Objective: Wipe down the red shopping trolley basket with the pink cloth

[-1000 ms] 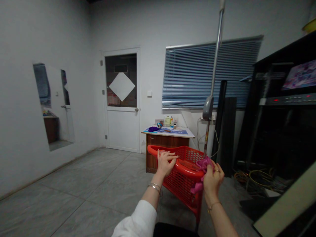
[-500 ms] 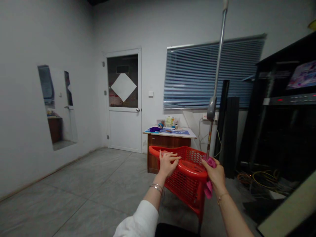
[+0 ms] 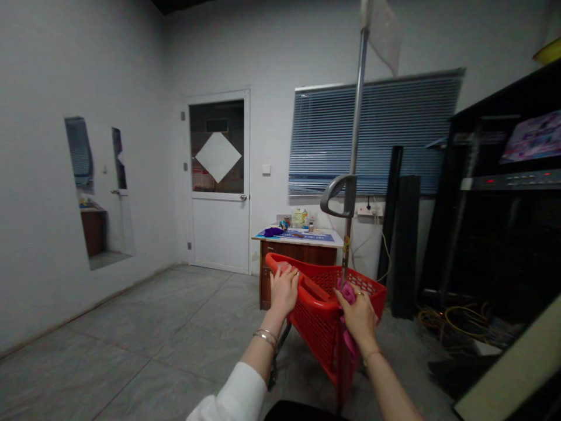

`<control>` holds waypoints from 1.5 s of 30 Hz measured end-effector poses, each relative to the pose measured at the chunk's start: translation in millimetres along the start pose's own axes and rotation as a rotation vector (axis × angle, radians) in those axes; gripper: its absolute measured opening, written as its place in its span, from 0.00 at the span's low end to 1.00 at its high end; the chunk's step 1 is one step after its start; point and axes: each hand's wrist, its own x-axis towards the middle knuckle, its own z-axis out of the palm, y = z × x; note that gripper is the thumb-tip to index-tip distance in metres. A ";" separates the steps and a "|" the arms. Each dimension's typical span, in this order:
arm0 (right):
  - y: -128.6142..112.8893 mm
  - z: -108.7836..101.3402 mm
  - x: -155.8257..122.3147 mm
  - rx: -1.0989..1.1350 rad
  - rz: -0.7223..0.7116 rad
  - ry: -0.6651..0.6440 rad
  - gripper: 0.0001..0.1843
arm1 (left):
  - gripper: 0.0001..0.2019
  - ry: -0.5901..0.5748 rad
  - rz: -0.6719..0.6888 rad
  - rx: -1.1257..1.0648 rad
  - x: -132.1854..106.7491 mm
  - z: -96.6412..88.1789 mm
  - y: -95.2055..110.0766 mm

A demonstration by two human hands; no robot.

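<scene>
A red plastic shopping cart (image 3: 318,336) with a slotted basket stands close in front of me. My left hand (image 3: 284,289) lies over its near left rim, with the fingers curled down over the edge. A pink cloth (image 3: 347,290) is bunched in my right hand (image 3: 360,316), whose fingers close it around the foot of a metal pole (image 3: 357,111). The pole rises upright at the basket's near edge; it carries a grey loop-shaped grip (image 3: 339,196) and a pale flag (image 3: 385,35) at the top. Part of the cloth hangs down outside the basket.
Behind the cart is a brown wooden desk (image 3: 302,252) with a purple cloth (image 3: 274,232) and small bottles on it. Dark panels (image 3: 404,245), a black rack (image 3: 491,234) and loose cables (image 3: 468,318) stand to the right. A white door (image 3: 219,234) is at the back.
The cart has turned, and its pole now stands further left in view, with the grey grip seen side-on and the flag showing. My right hand moved left with the cloth; my left fingers curled more.
</scene>
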 end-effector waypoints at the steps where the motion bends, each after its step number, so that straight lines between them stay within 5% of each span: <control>1: -3.7 2.4 -4.3 -0.001 -0.015 -0.013 0.34 | 0.19 0.011 -0.008 -0.001 -4.6 1.3 8.5; 5: -7.0 7.4 -17.7 0.035 -0.076 -0.060 0.31 | 0.18 0.039 0.113 0.047 -30.8 12.0 43.0; 8: 3.8 4.0 -21.0 0.045 -0.190 -0.082 0.26 | 0.17 0.110 0.103 0.135 -44.1 16.5 50.3; 14: 14.0 5.9 -11.1 -0.018 -0.399 0.004 0.24 | 0.16 0.115 0.177 0.146 -40.5 6.8 29.5; 17: 7.1 18.2 -8.6 0.080 -0.482 -0.056 0.24 | 0.17 0.090 0.213 0.130 -35.1 2.4 20.4; 26: -0.3 21.1 -2.0 0.020 -0.441 -0.294 0.24 | 0.18 0.083 0.263 0.145 -18.5 -0.7 -9.0; 32: -15.6 23.9 -6.3 -0.049 -0.409 -0.332 0.25 | 0.21 0.153 0.270 0.262 -15.1 -5.1 -18.6; 39: -35.7 31.1 -13.4 -0.141 -0.429 -0.362 0.24 | 0.20 0.301 0.122 0.309 -13.0 -3.1 -30.5; 45: -47.7 44.2 -33.8 -0.210 -0.493 -0.250 0.23 | 0.23 0.357 -0.042 0.193 -27.0 11.0 -44.0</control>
